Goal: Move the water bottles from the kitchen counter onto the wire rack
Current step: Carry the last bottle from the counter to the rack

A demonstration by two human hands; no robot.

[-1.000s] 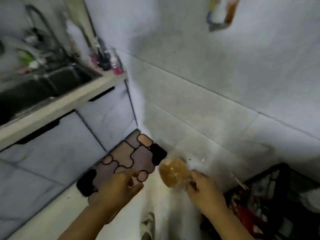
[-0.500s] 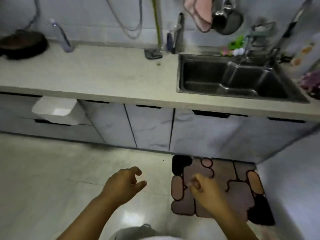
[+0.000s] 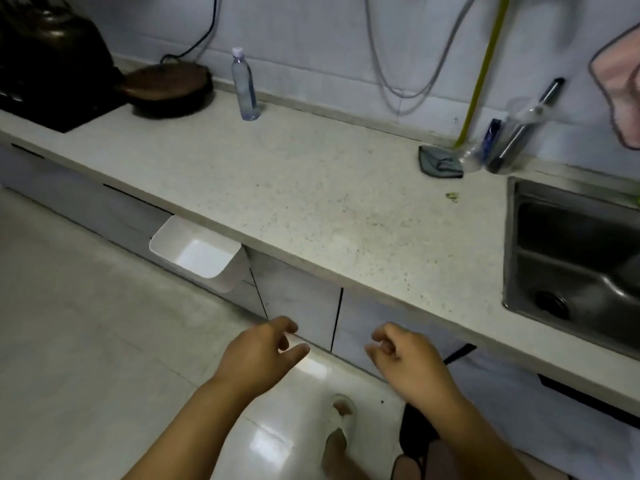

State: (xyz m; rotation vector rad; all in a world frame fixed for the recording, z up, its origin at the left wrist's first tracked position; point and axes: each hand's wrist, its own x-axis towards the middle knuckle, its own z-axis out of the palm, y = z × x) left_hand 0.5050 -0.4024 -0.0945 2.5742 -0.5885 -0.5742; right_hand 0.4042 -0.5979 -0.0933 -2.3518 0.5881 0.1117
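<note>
I see 1 water bottle upright at the counter's back edge, ahead-left of both empty, loosely curled hands; my left hand seems nearer than my right hand.

Cut off by the right edge: sink and pink cloth, both well right of the right grip. Cropped at the top left corner, far beyond the left grip: dark kettle. Smeared with blur: utensils against the wall. Water bottle label unreadable.
</note>
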